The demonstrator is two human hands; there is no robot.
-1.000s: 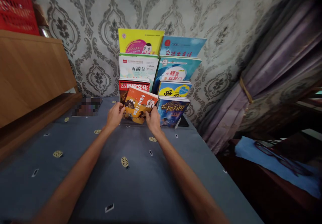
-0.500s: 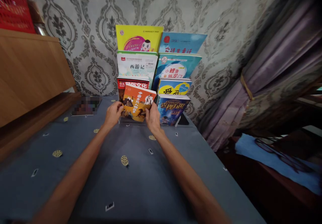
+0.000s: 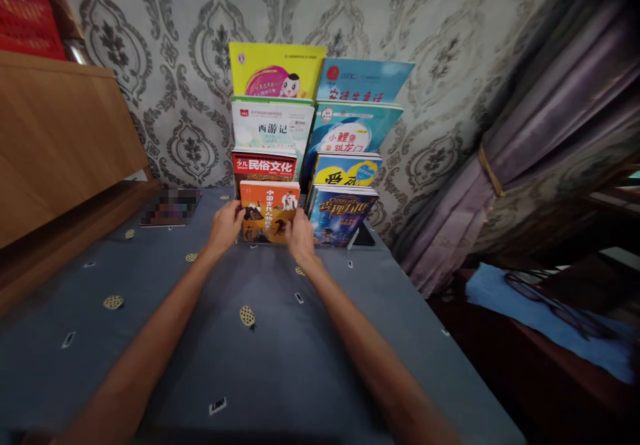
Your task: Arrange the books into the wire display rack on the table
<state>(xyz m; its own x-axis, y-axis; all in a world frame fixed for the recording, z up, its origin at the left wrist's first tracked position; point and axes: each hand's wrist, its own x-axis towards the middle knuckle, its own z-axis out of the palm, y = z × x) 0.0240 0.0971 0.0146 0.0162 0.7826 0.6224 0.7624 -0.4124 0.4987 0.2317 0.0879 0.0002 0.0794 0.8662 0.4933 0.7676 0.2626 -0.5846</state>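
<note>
An orange book (image 3: 269, 213) stands upright in the front left slot of a tiered book rack on the blue cloth-covered table (image 3: 260, 345). My left hand (image 3: 225, 225) grips its left edge and my right hand (image 3: 300, 235) grips its right edge, fingers curled round it. Behind it stand a red book (image 3: 263, 164), a white book (image 3: 273, 125) and a yellow book (image 3: 277, 72). The right column holds a dark blue book (image 3: 337, 215), a yellow-and-blue book (image 3: 346, 169) and two light blue books (image 3: 353, 132).
A patterned wall (image 3: 165, 85) rises behind the rack. A wooden cabinet (image 3: 55, 138) with a red crate (image 3: 27, 12) stands at the left. A flat item (image 3: 167, 206) lies on the table's far left. Purple curtains (image 3: 540, 138) hang at the right, above a blue cloth (image 3: 545, 325).
The orange book was tilted and held above the front slot; it now sits straight and lower in the slot, uncovering the red book's title. Both hands came down with it.
</note>
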